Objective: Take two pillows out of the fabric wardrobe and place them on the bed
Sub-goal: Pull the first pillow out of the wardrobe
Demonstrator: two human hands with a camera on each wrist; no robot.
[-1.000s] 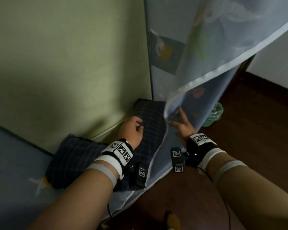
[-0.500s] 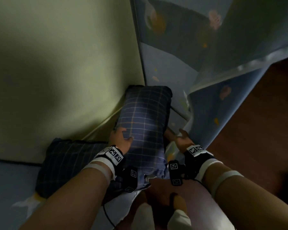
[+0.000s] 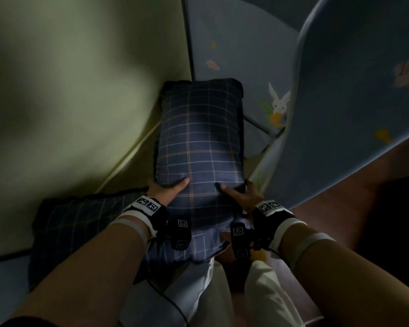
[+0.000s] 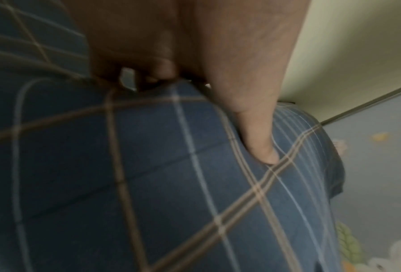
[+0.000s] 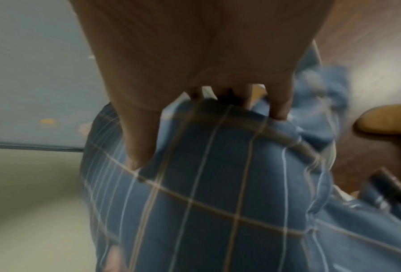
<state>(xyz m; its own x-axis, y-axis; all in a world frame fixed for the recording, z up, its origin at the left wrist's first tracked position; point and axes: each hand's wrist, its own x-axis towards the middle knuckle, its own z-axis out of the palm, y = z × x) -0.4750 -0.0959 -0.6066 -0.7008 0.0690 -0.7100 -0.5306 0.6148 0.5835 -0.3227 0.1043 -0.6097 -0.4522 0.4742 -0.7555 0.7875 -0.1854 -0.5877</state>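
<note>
The plaid pillow (image 3: 198,147) sits between both hands, thumbs pressed on its top face and the other fingers (image 5: 279,108) curled under its near end. Its long axis runs from 6 toward 12 o'clock, far end at the fabric wardrobe (image 3: 246,55). Left hand (image 3: 165,192) and right hand (image 3: 243,197) grip opposite sides, forearms converging. A second pillow (image 3: 76,227) lies on the bed (image 3: 5,286) at 8 o'clock.

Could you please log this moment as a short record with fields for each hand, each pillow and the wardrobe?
left hand: grips the held pillow's near left side
right hand: grips its near right side
held pillow: blue plaid, lifted beside the wardrobe
second pillow: dark plaid, lying on the bed
wardrobe: blue fabric, rabbit print, flap pulled aside
</note>
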